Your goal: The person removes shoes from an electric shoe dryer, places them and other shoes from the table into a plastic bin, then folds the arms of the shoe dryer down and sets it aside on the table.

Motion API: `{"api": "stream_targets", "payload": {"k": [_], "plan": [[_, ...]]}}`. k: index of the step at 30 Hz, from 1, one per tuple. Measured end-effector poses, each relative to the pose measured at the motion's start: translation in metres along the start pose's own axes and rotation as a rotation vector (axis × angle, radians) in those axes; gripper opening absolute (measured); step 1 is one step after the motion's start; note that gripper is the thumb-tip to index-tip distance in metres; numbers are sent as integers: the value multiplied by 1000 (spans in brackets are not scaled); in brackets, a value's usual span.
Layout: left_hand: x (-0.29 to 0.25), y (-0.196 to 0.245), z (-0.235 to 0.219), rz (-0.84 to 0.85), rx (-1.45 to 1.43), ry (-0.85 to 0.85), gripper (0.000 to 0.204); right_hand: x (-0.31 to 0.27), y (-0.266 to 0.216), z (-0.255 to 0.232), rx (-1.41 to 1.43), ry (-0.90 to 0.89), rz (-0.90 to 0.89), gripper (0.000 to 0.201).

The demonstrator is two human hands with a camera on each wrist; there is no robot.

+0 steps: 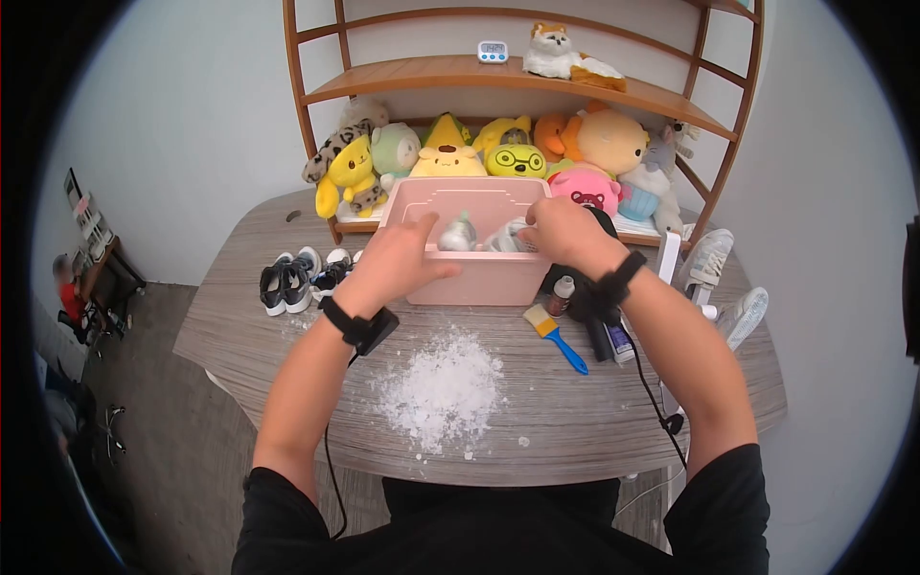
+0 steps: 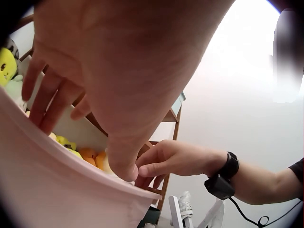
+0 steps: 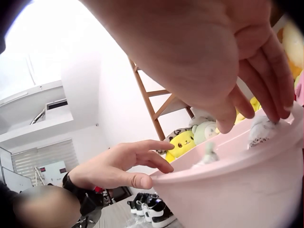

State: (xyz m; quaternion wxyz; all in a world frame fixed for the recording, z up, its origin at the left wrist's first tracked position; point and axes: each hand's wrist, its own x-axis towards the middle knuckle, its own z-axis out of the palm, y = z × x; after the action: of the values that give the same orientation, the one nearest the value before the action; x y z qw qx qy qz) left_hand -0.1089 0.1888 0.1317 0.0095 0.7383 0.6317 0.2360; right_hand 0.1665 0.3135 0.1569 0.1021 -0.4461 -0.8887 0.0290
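A pink bin stands on the table in front of me. Inside lies a whitish bundle with a pale green top, and to its right a white bundle with dark specks. My left hand rests at the bin's left front rim, thumb outside and fingers stretched over the opening. Over the right rim reaches my right hand, fingers pointing down into the bin. In the right wrist view its fingertips are right at the speckled bundle, the thumb apart from it.
White powder is spread on the table before the bin. To the right lie a blue-handled brush, a small bottle and white shoes on a rack. Dark shoes stand left. Behind, a wooden shelf holds plush toys.
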Motion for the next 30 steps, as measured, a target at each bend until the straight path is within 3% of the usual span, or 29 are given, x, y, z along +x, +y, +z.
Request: {"api": "stream_targets", "payload": {"k": [2, 4, 7, 9, 11, 12, 15, 16, 19, 21, 23, 24, 25, 28, 30], "plan": [[-18, -7, 6, -5, 18, -58, 71, -26, -2, 2, 21, 52, -11, 42], [-40, -30, 17, 326, 124, 226, 54, -40, 1, 9, 74, 6, -101, 37], [-75, -55, 9, 149, 101, 372, 46, -51, 3, 26, 66, 103, -204, 26], [-97, -92, 6, 44, 162, 377, 54, -56, 3, 34, 140, 168, -214, 18], [-119, -125, -3, -208, 202, 280, 66, -55, 5, 44, 131, 219, -241, 15], [-127, -144, -7, -286, 188, 206, 88, -54, 5, 46, 140, 221, -253, 15], [-152, -204, -11, -260, 199, 143, 106, -56, 0, 50, -5, 252, -258, 13], [-155, -217, -15, -344, 214, 59, 119, -57, -2, 50, -50, 267, -256, 12], [-156, -246, -21, -371, 279, -70, 123, -59, -4, 53, -116, 301, -277, 11], [-150, -253, -20, -383, 342, -76, 123, -60, -8, 50, -168, 256, -236, 13], [-139, -255, -22, -403, 436, -211, 120, -63, -12, 52, -173, 290, -238, 14], [-137, -265, -18, -351, 435, -194, 105, -65, -12, 53, -179, 315, -235, 15], [-132, -277, -12, -355, 429, -194, 105, -65, -11, 54, -183, 311, -238, 15], [-120, -291, -8, -614, 415, -141, 77, -65, -11, 53, -152, 324, -269, 25], [-127, -303, -3, -584, 421, -191, 77, -66, -15, 47, -129, 213, -194, 35]]}}
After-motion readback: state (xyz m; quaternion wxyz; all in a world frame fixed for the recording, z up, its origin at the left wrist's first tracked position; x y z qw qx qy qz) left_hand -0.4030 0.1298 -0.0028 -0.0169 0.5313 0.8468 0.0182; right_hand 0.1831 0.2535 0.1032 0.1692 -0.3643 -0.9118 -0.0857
